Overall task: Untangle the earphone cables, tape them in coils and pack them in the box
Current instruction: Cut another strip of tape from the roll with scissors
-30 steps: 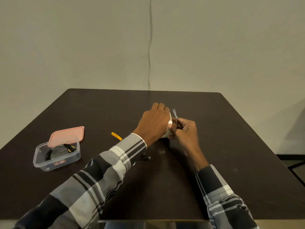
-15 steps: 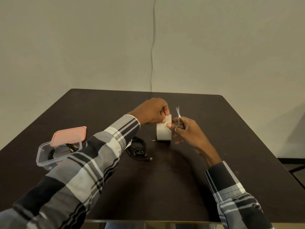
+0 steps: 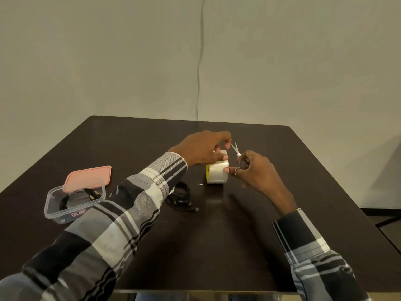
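Note:
A clear tape roll [image 3: 217,173] stands on edge in the middle of the dark table [image 3: 217,235]. My left hand [image 3: 202,149] pinches a strip of tape pulled up from the top of the roll. My right hand [image 3: 256,173] holds small scissors [image 3: 237,151] with fingers through the handles, blades slightly apart and pointing up beside the strip; its thumb touches the roll's side. A coiled black earphone cable [image 3: 181,197] lies on the table left of the roll. A clear plastic box [image 3: 73,203] at the left holds another black coil.
A pink lid [image 3: 89,178] leans across the box's far rim. The table's right edge runs near a dark floor strip [image 3: 386,213]. A thin cord [image 3: 198,61] hangs down the wall behind the table.
My left hand rose from covering the roll and drew a strip of tape upward. The black coil and the roll came into sight as my left arm moved.

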